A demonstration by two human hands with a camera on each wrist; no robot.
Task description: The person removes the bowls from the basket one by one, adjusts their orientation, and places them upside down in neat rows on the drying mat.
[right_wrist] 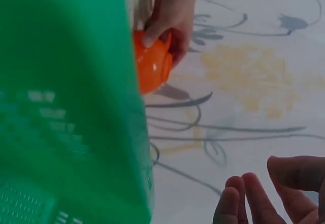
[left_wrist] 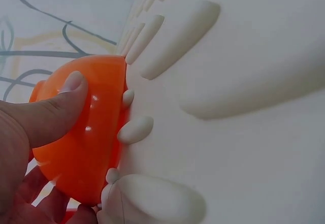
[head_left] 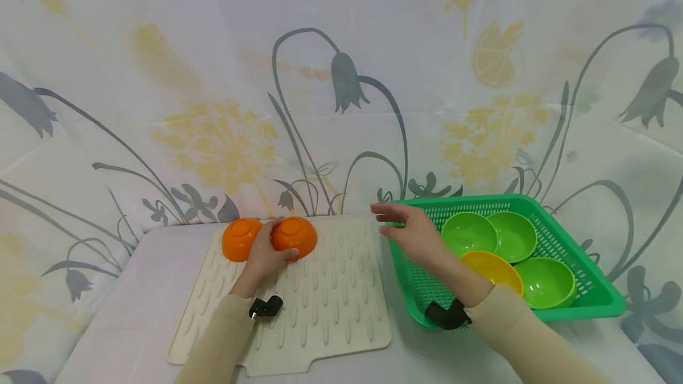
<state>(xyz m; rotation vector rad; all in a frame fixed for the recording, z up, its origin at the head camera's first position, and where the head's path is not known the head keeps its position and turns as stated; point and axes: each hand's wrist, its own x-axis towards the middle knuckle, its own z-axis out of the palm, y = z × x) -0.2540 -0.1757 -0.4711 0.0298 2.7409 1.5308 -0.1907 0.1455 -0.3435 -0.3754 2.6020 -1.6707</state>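
My left hand (head_left: 262, 261) holds an orange bowl (head_left: 299, 237) that sits upside down on a cream drying mat (head_left: 331, 319). In the left wrist view, the thumb lies along the side of this bowl (left_wrist: 99, 132), and the other fingers reach around its lower side. Just left of it is a second upturned orange bowl (head_left: 240, 242), close to the backs of my fingers. Over the left edge of a green basket (head_left: 592, 311) hovers my right hand (head_left: 413, 234), its fingers loosely extended and holding nothing.
Inside the basket are several green bowls (head_left: 546, 283) and a yellow bowl (head_left: 493, 268), openings up. Raised ribs cover the mat. A floral-patterned cloth (head_left: 341, 135) hangs behind the table (head_left: 123, 295), near the mat's and basket's back edges.
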